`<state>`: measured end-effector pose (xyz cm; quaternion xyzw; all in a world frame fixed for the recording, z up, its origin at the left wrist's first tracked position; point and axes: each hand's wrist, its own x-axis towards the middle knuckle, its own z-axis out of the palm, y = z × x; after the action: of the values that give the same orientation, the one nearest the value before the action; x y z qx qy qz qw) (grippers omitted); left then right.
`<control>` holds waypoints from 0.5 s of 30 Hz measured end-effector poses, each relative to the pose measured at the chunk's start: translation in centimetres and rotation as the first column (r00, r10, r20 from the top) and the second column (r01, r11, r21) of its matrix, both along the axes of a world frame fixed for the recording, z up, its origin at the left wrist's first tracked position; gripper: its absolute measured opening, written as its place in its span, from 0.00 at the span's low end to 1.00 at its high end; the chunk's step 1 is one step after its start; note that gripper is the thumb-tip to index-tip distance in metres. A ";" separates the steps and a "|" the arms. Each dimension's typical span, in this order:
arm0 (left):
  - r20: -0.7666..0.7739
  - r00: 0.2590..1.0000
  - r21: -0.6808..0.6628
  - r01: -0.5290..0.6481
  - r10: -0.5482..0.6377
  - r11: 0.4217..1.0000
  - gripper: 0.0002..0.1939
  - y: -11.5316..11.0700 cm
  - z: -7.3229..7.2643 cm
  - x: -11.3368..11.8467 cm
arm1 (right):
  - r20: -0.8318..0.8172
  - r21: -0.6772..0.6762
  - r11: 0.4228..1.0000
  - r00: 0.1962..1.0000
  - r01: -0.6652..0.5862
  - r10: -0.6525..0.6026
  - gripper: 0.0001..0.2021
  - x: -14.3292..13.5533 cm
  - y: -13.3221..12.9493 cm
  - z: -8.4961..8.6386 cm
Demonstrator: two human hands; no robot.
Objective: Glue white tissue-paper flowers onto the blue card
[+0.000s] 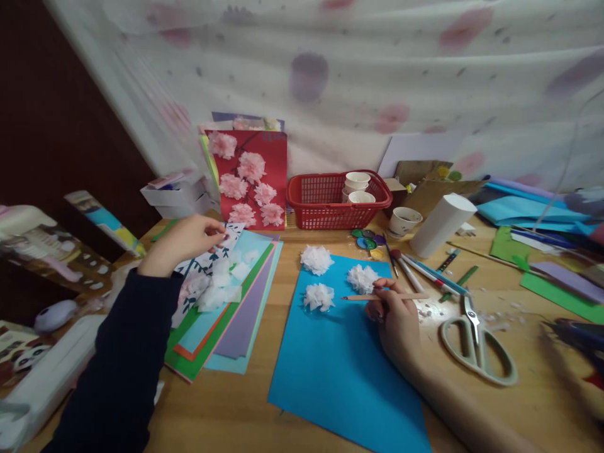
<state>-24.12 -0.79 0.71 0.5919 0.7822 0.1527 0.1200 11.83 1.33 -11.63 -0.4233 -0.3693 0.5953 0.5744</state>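
Observation:
On the blue sheet [340, 358] sit three white paper flowers: one at the top left [316, 259], one below it [319, 297] and one to the right [362, 279]. My right hand [396, 314] pinches a thin wooden pencil [353, 297] that lies level over the sheet, its tip close to the lower flower. My left hand [189, 242] is over the far edge of the stacked coloured papers [245, 314], fingers bent together; whatever is between them is too small to make out. White tissue squares [219, 296] lie on that stack, just nearer than this hand.
A red card with pink flowers [259, 145] stands at the back beside a red basket [314, 214] of paper cups. Scissors [476, 346], brushes [410, 270] and a white roll [443, 224] lie or stand at the right.

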 end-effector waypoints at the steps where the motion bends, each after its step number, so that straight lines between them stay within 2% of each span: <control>1: 0.101 0.994 0.022 0.036 -0.038 0.999 0.15 -0.2 0.2 1.5 | 0.026 0.030 1.000 1.000 -0.006 0.005 0.08 0.0 -0.3 0.1; 2: 0.215 0.973 0.024 0.086 -0.089 0.996 0.16 -0.4 0.3 3.2 | 0.053 0.059 0.998 0.998 -0.021 0.018 0.07 -0.1 -0.6 0.2; 4: 0.449 0.873 -0.040 0.231 -0.189 0.972 0.15 -0.7 -0.1 6.8 | 0.103 0.110 0.992 0.993 -0.061 0.050 0.06 -0.2 -1.2 0.2; 6: 0.633 0.746 -0.104 0.344 -0.204 0.933 0.12 -0.9 -1.0 10.1 | 0.137 0.145 0.984 0.987 -0.100 0.080 0.05 -0.2 -1.7 0.1; 8: 0.742 0.646 -0.119 0.390 -0.180 0.913 0.09 -0.8 -2.2 12.6 | 0.157 0.164 0.979 0.983 -0.121 0.096 0.05 -0.2 -1.9 -0.1; 10: 0.817 0.560 -0.112 0.388 -0.138 0.915 0.06 -0.5 -3.5 13.9 | 0.162 0.169 0.978 0.982 -0.122 0.095 0.04 -0.1 -1.8 -0.3; 12: 0.862 0.496 -0.101 0.369 -0.104 0.924 0.06 -0.1 -4.5 14.2 | 0.156 0.165 0.980 0.984 -0.109 0.083 0.04 0.0 -1.6 -0.4; 15: 0.883 0.462 -0.103 0.364 -0.083 0.926 0.08 0.3 -5.4 13.8 | 0.148 0.158 0.983 0.987 -0.093 0.070 0.03 0.0 -1.4 -0.2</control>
<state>-10.28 -0.54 -4.72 0.5094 0.5425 0.3002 0.5968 11.87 -0.08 -11.86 -0.4002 -0.4742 0.5541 0.5549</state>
